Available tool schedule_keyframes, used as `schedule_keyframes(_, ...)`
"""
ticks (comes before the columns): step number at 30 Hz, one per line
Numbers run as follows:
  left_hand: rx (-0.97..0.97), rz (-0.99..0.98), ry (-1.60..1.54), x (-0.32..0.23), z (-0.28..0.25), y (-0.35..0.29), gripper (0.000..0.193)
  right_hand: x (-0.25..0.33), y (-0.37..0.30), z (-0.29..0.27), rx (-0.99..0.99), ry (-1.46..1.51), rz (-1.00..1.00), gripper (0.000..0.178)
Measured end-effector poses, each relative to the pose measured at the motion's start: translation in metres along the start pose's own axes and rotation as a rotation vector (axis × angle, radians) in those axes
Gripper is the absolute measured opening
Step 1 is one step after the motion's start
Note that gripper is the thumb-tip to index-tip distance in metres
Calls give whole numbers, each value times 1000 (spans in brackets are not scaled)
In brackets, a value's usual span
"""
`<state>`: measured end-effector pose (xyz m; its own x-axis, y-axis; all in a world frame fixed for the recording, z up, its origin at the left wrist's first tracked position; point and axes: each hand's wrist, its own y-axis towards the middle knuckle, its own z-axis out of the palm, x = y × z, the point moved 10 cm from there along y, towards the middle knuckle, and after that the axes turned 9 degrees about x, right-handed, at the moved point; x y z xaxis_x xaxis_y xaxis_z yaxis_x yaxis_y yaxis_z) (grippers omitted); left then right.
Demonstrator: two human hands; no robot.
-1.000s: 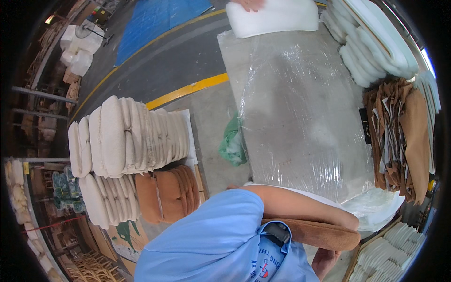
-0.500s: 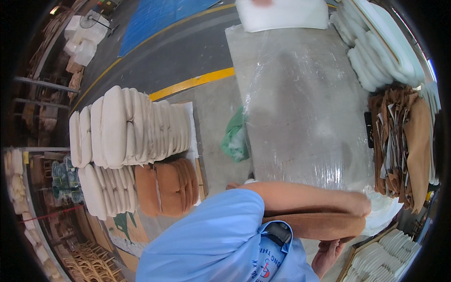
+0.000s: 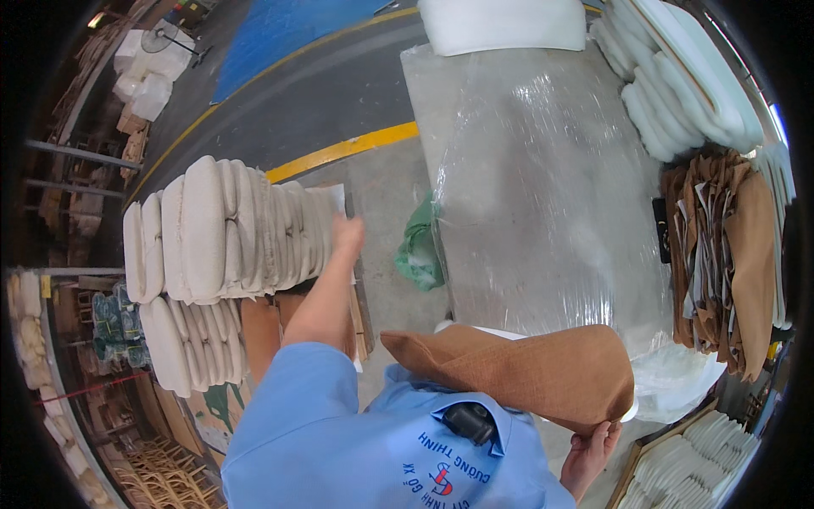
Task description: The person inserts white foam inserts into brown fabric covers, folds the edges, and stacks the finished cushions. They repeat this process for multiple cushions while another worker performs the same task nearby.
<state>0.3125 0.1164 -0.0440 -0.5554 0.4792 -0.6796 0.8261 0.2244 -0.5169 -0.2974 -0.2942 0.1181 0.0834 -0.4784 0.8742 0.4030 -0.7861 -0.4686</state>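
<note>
A brown fabric cushion cover [image 3: 517,365] lies across my front, just above my blue shirt. One end is wide and rounded, and the other narrows to a flap on the left. My right hand [image 3: 591,454] pinches the lower right edge of this cover. My left arm reaches out to the left, and my left hand [image 3: 348,236] is at the right end of a stack of cream cushions [image 3: 246,229]. Its fingers are too indistinct to make out. Below that stack, partly behind my left forearm, are brown cushions [image 3: 261,335].
A plastic-wrapped table [image 3: 543,195] stands ahead, with a white padding block [image 3: 504,25] at its far end. White cushions [image 3: 687,85] and hanging brown fabric pieces [image 3: 716,263] line the right side. A green bag [image 3: 418,246] lies on the floor beside the table.
My left hand has left the right end of the brown cover and swung over to the cream stack. The cover's left flap is now uncovered. My right hand keeps its pinch.
</note>
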Motion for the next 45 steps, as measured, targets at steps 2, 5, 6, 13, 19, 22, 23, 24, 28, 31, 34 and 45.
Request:
schedule_keyframes(2, 140, -205, 353, 57, -23, 8, 46, -1, 0, 1, 24, 7, 3, 27)
schedule_keyframes(5, 207, -325, 443, 102, -46, 1, 26, -1, 0, 1, 21, 26, -10, 25)
schedule_keyframes(6, 191, -320, 448, 105, -50, 1, 21, -1, 0, -1, -2, 34, -20, 23)
schedule_keyframes(13, 334, -428, 496, 96, -34, 6, 18, -2, 1, -2, -50, 67, -3, 21)
schedule_keyframes(19, 120, 208, 538, -27, 8, -11, 45, -1, 7, 3, 0, 51, -31, 15)
schedule_keyframes(22, 250, 481, 599, -103, 84, -54, 47, -3, 10, 3, 49, 46, -45, 13)
schedule_keyframes(23, 361, 630, 488, -129, 118, -82, 45, -6, 12, -2, 19, 70, -32, 14)
schedule_keyframes(24, 495, 669, 422, -143, 156, -111, 44, -5, 12, -2, 44, 64, -49, 15)
schedule_keyframes(28, 1215, 1052, 500, -165, 300, -306, 37, -6, 14, -3, 63, 36, -52, 16)
schedule_keyframes(31, 1588, 1561, 548, -154, 339, -464, 32, -2, 12, -2, 43, 2, -61, 10)
schedule_keyframes(34, 1931, 1550, 532, -138, 361, -540, 31, 3, 9, 1, 31, 2, -58, 6)
schedule_keyframes(45, 2184, 277, 853, -45, 411, -508, 62, -1, 10, 1, 121, 142, -81, 17)
